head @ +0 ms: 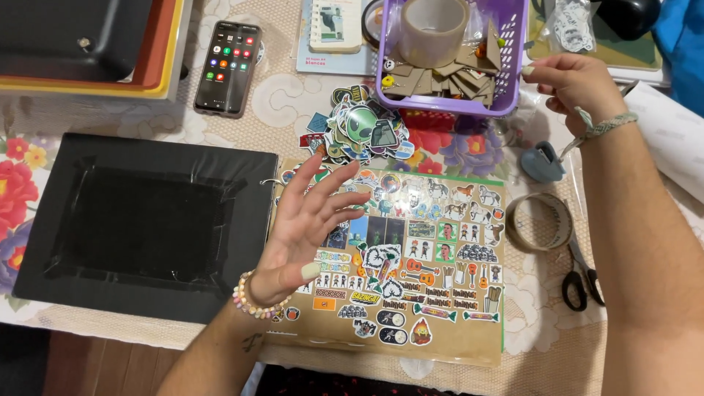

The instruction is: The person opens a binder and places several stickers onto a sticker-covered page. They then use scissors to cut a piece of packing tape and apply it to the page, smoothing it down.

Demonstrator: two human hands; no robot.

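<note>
I see my left hand (pixel 312 224) held flat and open, palm up, fingers spread, gripping nothing. It floats over the left edge of a brown sticker sheet (pixel 411 271) that lies in the middle of the table. The sheet is full of little stickers in rows. My right hand (pixel 576 84) is up at 1 o'clock, fingers curled loose at the right rim of a purple basket (pixel 513 59); I cannot tell if it grips anything. A pile of loose stickers (pixel 359 132) sits at 12 o'clock, just above the sheet. A black folder (pixel 143 220) lies at 9 o'clock. A tape roll (pixel 541 221) and scissors (pixel 583 279) lie at 3 o'clock.
</note>
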